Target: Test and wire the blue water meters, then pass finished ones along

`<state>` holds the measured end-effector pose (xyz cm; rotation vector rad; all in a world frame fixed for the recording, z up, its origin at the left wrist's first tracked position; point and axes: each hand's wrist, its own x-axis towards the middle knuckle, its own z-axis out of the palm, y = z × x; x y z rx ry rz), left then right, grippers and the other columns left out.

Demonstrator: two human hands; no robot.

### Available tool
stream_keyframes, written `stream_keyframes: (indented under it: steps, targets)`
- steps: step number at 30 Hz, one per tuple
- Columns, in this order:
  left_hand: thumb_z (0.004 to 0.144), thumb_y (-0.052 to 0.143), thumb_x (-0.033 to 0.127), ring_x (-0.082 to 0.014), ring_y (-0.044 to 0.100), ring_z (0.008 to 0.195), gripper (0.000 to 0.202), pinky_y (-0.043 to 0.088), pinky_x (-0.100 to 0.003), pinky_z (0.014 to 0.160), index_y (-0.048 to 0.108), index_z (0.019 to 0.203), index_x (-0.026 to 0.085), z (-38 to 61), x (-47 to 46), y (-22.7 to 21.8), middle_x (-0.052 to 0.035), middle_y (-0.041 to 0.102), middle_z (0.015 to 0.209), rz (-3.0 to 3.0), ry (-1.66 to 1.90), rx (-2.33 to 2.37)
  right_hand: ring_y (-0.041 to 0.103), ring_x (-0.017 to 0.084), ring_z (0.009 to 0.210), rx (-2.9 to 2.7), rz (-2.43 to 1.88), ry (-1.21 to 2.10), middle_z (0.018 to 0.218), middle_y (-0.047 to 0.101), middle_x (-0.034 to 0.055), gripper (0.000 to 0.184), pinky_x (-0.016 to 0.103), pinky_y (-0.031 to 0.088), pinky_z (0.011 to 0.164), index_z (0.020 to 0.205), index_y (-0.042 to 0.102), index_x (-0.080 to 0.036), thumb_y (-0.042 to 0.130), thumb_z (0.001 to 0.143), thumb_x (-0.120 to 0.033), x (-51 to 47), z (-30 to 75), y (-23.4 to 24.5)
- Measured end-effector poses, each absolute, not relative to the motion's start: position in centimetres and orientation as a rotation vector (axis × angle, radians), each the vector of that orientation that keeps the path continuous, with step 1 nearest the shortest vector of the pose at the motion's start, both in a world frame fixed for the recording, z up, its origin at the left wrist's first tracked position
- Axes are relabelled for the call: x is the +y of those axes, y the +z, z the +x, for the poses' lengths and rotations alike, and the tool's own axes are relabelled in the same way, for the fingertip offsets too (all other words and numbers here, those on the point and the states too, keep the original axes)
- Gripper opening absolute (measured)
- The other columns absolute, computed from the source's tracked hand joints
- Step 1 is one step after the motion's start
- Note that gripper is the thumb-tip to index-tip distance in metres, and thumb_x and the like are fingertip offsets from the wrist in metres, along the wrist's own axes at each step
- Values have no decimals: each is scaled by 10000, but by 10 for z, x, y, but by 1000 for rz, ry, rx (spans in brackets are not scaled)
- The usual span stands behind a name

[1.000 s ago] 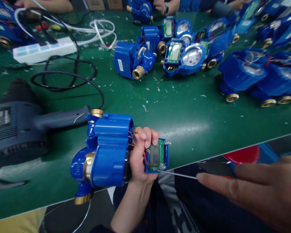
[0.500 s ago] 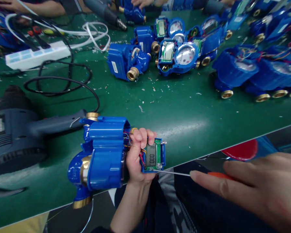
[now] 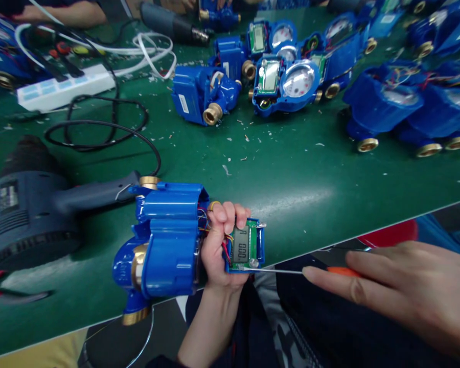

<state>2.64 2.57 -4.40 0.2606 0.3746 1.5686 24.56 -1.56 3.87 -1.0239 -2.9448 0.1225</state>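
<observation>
My left hand (image 3: 224, 240) is shut around a blue water meter (image 3: 164, 240) with brass pipe ends, held just above the table's near edge. Its hinged electronics module (image 3: 245, 249) lies open beside my fingers, showing a green circuit board, an LCD and thin coloured wires. My right hand (image 3: 398, 283) grips an orange-handled screwdriver (image 3: 279, 271). The screwdriver's thin steel shaft runs left, its tip at the module's lower edge, close to a screw. The meter's far side is hidden.
A dark blue heat gun (image 3: 34, 214) lies left of the meter, its black cable looping back. Behind stand a white power strip (image 3: 65, 88) and several blue meters (image 3: 287, 84) on the debris-strewn green mat (image 3: 283, 168). Co-workers' arms (image 3: 57, 13) show at the far edge. A red object (image 3: 391, 232) lies below the table edge.
The view has shifted slightly. The screwdriver shaft now lies flatter, and its orange handle shows more. The meter has turned slightly in my left hand.
</observation>
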Motion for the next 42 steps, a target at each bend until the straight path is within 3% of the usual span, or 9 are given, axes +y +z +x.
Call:
stream_keyframes:
  steps: [3,11,20,27,29,34,37,42]
  targets:
    - [930,477,238,-99,405,620,206,412,-259,762,512,737,175,26,26,-44,50,319,611,249,1572,363,480,136,438,-3003,-851,98,636,504,-18,578,301,356,393,1313,443,-188,292,793,13,-10,241,37]
    - [934,463,230,-99,378,618,203,407,-262,759,508,744,176,28,25,-45,51,285,618,205,1569,356,547,74,511,-2907,-870,426,698,533,-17,473,188,426,444,1366,406,-214,232,938,-114,-11,244,26]
    - [903,531,264,-95,364,598,201,414,-247,744,474,721,199,28,26,-41,58,226,616,237,1573,433,519,93,482,-2844,-841,415,668,508,-25,500,237,400,430,1381,381,-193,253,915,-63,-13,247,5]
    - [903,524,249,-95,367,599,192,419,-253,755,469,725,200,28,26,-42,57,232,620,240,1575,448,613,70,681,-2657,-896,752,810,604,-6,414,162,480,573,1381,384,-250,272,989,-178,-17,241,-5]
    - [896,535,241,-93,371,600,186,419,-249,751,473,726,198,28,26,-41,58,236,617,242,1578,438,622,66,719,-2644,-899,737,839,616,-4,410,155,486,592,1371,402,-256,274,989,-180,-17,241,-8]
    - [908,513,213,-90,376,619,166,414,-255,768,493,746,179,30,25,-42,57,266,619,230,1585,371,567,96,560,-2687,-881,488,687,538,-24,484,220,472,506,1363,422,-246,288,926,-87,-21,243,-17]
    - [916,498,212,-91,377,623,169,413,-259,773,492,750,177,30,25,-42,57,271,621,233,1595,366,618,102,664,-2658,-921,599,801,599,-1,495,214,501,539,1393,392,-267,299,933,-110,-27,244,-19]
    - [902,522,245,-96,367,610,178,419,-260,760,470,738,200,29,25,-42,57,236,626,258,1593,445,636,91,948,-2442,-1010,1060,1044,633,-18,467,147,534,719,1431,323,-333,307,976,-228,-31,240,-22]
